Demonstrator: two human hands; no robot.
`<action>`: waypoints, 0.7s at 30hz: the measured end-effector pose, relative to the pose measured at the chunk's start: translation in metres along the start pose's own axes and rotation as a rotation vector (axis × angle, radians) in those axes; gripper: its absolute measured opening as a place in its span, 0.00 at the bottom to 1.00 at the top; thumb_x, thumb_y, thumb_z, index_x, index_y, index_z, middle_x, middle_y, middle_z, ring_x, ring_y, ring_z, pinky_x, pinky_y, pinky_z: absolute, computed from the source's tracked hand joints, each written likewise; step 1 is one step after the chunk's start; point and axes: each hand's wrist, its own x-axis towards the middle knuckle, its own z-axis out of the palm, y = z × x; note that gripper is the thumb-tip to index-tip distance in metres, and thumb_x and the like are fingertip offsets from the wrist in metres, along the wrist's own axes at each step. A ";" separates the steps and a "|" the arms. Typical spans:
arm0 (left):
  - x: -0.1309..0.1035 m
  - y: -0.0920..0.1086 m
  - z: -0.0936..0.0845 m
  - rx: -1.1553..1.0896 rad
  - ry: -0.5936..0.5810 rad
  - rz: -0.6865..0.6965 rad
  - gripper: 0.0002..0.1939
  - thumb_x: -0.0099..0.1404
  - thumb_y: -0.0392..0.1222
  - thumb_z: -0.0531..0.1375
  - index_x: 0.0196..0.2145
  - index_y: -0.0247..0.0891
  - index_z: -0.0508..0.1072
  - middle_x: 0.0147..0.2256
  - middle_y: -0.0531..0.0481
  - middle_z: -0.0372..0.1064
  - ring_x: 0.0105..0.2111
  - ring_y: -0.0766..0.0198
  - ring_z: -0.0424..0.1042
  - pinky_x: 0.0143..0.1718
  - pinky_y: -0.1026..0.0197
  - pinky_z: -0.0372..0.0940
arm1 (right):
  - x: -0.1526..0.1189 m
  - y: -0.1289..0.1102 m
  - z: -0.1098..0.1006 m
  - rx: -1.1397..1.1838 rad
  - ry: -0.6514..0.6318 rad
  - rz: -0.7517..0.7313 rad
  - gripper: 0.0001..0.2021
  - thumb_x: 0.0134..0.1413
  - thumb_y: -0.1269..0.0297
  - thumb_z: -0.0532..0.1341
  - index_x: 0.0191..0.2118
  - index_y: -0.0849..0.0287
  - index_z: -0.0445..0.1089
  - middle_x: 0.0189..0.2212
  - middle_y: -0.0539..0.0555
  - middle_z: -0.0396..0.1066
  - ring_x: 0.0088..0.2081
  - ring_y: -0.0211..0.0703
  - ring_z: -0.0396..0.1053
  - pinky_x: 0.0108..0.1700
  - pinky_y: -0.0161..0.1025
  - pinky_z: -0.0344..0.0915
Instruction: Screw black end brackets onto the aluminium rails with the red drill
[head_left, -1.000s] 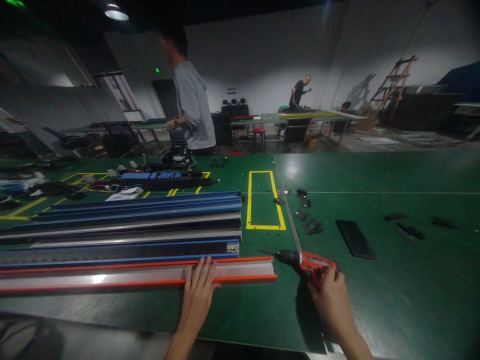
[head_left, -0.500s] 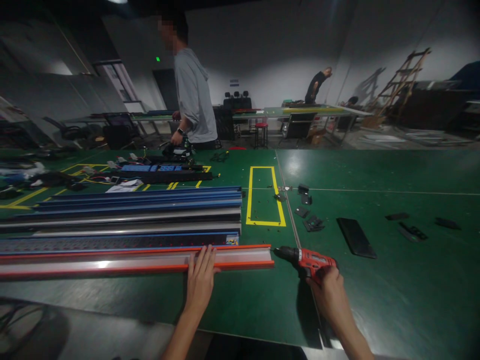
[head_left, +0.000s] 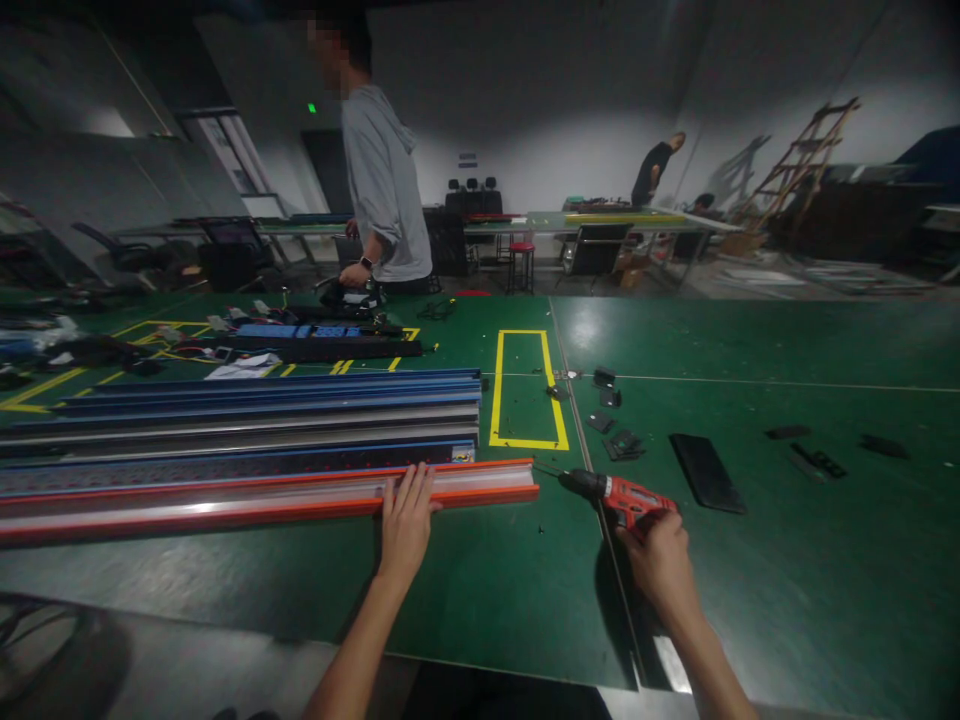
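Note:
A long metal channel [head_left: 480, 479] with orange edges lies along the near side of the green table. Across it, close to its right end, rests my left hand [head_left: 409, 505], its fingers over the far edge and the thumb by the near edge. My right hand [head_left: 660, 550] is wrapped round the handle of a red and black cordless drill [head_left: 630, 499]. The drill points left, its thin bit [head_left: 550, 468] showing beside the far corner of the channel's end; whether they touch I cannot tell. A small dark piece [head_left: 541, 529] lies below that end.
Several blue and grey channels [head_left: 390, 410] lie parallel behind. Yellow tape [head_left: 495, 390] marks a rectangle on the table [head_left: 750, 350]. Small black parts [head_left: 624, 445] and a black phone-like slab [head_left: 707, 472] lie to the right. Across the table stands a person in a grey top [head_left: 386, 190].
The channel's right end has shifted away from me and slightly left, my left hand with it. The drill has drawn back a little to the right, and more of its bit shows.

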 end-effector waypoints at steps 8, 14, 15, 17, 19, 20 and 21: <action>0.015 0.002 0.002 -0.014 -0.004 -0.024 0.25 0.75 0.35 0.51 0.67 0.38 0.69 0.64 0.34 0.70 0.68 0.44 0.64 0.71 0.31 0.50 | 0.000 -0.002 -0.001 -0.035 -0.038 0.018 0.27 0.57 0.54 0.60 0.55 0.65 0.57 0.47 0.73 0.69 0.51 0.69 0.74 0.49 0.53 0.72; 0.019 0.006 0.000 -0.061 0.064 -0.002 0.13 0.75 0.37 0.54 0.46 0.39 0.78 0.46 0.38 0.79 0.50 0.47 0.76 0.62 0.41 0.61 | -0.002 -0.002 -0.001 -0.019 -0.024 0.029 0.25 0.58 0.53 0.60 0.55 0.64 0.57 0.49 0.73 0.68 0.49 0.68 0.75 0.51 0.55 0.71; 0.019 0.006 0.000 -0.069 0.060 -0.006 0.12 0.75 0.37 0.54 0.44 0.39 0.78 0.42 0.40 0.79 0.46 0.48 0.76 0.58 0.43 0.64 | -0.002 -0.002 -0.001 -0.014 -0.019 0.038 0.25 0.57 0.53 0.60 0.54 0.64 0.58 0.49 0.72 0.68 0.49 0.67 0.75 0.50 0.56 0.71; 0.018 0.006 -0.001 -0.072 0.050 -0.009 0.10 0.75 0.37 0.55 0.43 0.38 0.77 0.38 0.41 0.77 0.41 0.48 0.74 0.51 0.47 0.65 | -0.002 0.000 0.000 0.001 -0.005 0.041 0.25 0.56 0.53 0.61 0.54 0.62 0.58 0.48 0.70 0.68 0.48 0.66 0.75 0.50 0.56 0.71; 0.016 0.005 -0.001 -0.062 0.046 0.006 0.10 0.75 0.37 0.55 0.44 0.38 0.77 0.38 0.42 0.76 0.41 0.49 0.73 0.48 0.48 0.64 | -0.002 0.002 0.001 0.020 0.016 0.033 0.24 0.55 0.53 0.61 0.53 0.60 0.58 0.47 0.68 0.68 0.48 0.65 0.74 0.51 0.56 0.71; 0.014 0.004 -0.002 -0.056 0.048 0.016 0.10 0.75 0.36 0.54 0.44 0.38 0.76 0.38 0.42 0.76 0.41 0.49 0.72 0.48 0.48 0.63 | -0.002 0.003 0.002 0.028 0.029 0.029 0.24 0.54 0.52 0.61 0.52 0.59 0.58 0.47 0.67 0.68 0.48 0.65 0.74 0.51 0.56 0.71; 0.012 0.003 -0.004 -0.052 0.049 0.024 0.10 0.75 0.36 0.54 0.44 0.38 0.76 0.38 0.42 0.76 0.40 0.49 0.72 0.48 0.49 0.63 | -0.002 0.005 0.003 0.037 0.039 0.026 0.24 0.54 0.52 0.61 0.51 0.58 0.58 0.46 0.66 0.68 0.48 0.64 0.74 0.52 0.56 0.70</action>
